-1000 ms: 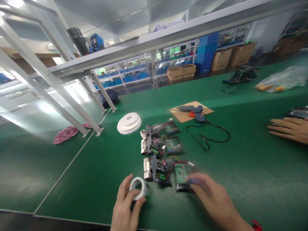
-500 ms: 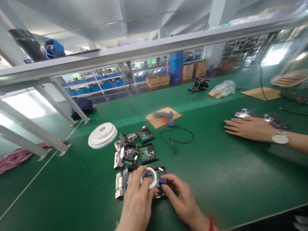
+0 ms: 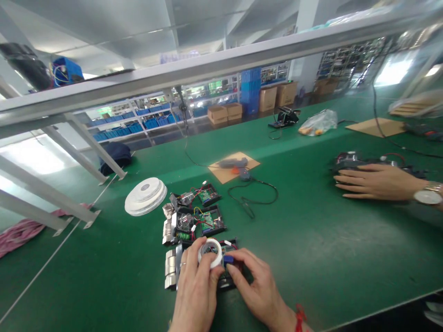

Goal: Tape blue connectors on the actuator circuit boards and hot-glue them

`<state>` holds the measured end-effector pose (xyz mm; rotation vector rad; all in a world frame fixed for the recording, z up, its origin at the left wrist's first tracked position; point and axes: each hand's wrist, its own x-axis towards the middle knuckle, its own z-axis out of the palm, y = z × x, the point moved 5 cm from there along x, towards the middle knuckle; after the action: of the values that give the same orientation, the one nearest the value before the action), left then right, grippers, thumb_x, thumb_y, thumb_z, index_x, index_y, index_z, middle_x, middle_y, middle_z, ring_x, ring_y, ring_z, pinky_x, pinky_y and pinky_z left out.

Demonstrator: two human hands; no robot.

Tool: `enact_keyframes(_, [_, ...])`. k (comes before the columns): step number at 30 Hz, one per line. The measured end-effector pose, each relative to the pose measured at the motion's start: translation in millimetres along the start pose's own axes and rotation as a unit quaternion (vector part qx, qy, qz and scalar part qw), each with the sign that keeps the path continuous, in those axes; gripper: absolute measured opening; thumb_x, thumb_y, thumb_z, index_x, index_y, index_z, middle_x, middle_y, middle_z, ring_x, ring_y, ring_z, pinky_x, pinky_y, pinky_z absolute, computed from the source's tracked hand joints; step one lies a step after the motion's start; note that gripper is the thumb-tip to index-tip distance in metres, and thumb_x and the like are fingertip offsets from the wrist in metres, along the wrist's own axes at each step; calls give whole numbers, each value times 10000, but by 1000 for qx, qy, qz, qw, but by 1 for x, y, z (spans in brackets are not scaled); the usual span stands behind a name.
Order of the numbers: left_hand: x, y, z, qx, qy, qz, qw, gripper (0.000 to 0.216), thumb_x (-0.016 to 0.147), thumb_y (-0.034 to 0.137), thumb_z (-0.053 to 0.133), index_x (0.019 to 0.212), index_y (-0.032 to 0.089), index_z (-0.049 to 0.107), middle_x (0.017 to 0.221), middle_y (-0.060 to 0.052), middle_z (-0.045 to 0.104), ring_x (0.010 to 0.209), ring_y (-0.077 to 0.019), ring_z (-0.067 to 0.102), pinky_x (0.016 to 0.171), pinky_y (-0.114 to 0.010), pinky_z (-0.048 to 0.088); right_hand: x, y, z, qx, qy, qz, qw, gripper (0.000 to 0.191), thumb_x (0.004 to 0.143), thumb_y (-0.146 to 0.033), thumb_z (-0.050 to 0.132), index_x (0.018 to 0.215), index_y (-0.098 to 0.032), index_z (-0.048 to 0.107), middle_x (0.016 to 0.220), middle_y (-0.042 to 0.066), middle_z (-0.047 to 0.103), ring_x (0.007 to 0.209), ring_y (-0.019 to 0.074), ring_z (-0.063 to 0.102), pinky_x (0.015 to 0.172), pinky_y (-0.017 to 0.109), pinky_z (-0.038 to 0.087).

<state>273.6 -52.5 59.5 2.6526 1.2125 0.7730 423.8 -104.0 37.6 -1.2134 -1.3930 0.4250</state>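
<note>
Where green bench meets shelving | left hand pinches tape roll | right hand seemingly grips blue part

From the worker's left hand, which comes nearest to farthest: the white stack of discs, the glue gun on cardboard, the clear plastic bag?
Measured from the left hand:
1. White stack of round discs, up and to the left.
2. Grey glue gun on brown cardboard, farther back, centre.
3. Clear plastic bag, far back right.

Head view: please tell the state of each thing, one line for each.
Tape roll: held in left hand.
Blue part: pinched by right hand.
Glue gun: lying on cardboard.
White stack: flat on table.
</note>
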Motion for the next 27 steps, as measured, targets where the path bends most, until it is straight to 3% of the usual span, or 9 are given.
enact_keyframes(12, [-2, 6, 2, 12, 19, 6, 1000, 188, 966, 241, 472, 1110, 260, 592, 1386, -102, 469, 1238, -271, 516, 958, -504, 557, 1, -10, 2, -52, 12, -54, 997, 164, 954, -166, 549, 1089, -220, 625, 912, 41, 696, 779, 164, 656, 691, 266, 533])
enact_keyframes(18, [-6, 17, 7, -4, 94, 13, 995, 234, 967, 199, 436, 1136, 245, 591, 1409, -112, 440, 1258, -292, 477, 959, -513, 522, -4, -10, -1, -70, 42, -79, 994, 222, 939, -128, 557, 1136, -213, 619, 917, 52, 697, 795, 168, 655, 702, 272, 535])
enact_keyframes(23, [-9, 26, 5, -21, 176, -28, 984, 191, 956, 196, 497, 1101, 237, 613, 1377, -113, 470, 1237, -290, 496, 982, -484, 461, -13, -4, 8, -29, 133, 8, 991, 114, 918, -197, 619, 1002, -230, 689, 799, 2, 702, 655, 119, 655, 601, 191, 530])
enact_keyframes(27, [-14, 27, 9, -37, 224, -34, 973, 194, 937, 222, 557, 1113, 249, 632, 1387, -113, 482, 1195, -286, 538, 979, -485, 469, -23, 14, 20, 36, 161, 120, 979, 123, 928, -313, 622, 936, -228, 711, 790, 9, 733, 666, 140, 690, 615, 202, 562])
